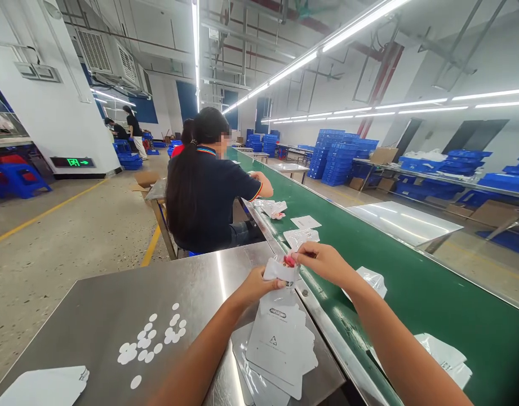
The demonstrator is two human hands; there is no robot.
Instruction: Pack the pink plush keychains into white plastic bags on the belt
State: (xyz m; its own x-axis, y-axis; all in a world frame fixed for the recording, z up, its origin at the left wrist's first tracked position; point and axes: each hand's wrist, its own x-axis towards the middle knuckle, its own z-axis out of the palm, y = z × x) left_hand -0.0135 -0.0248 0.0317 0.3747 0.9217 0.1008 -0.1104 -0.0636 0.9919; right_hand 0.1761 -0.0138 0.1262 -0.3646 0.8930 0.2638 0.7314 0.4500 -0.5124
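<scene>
A: Head view, the only one supplied. Condition of the left hand?

B: The left hand (256, 286) is clamped on a small white pouch (280, 273), thumb across the front face.

A: And the right hand?

B: The right hand (316, 258) has thumb and fingertips together on a pink item (289, 260), at the pouch's upper edge, just above the left thumb. Whether the item is entering or leaving cannot be determined.

A: Surroundings?

B: Piled white bags (280, 355) lie just below the left hand. White discs (143, 341) lie well apart, to its left, on a metal table (115, 299). A green belt (411, 293) runs beyond the right hand.

A: Handling recommendations?

B: In my judgement, the left grip should sit low and firm, leaving the pouch's mouth unpinched. The right fingers should guide the item lengthwise; sideways dragging could crease or tear the film. Working above the pile limits losses from slips.
</scene>
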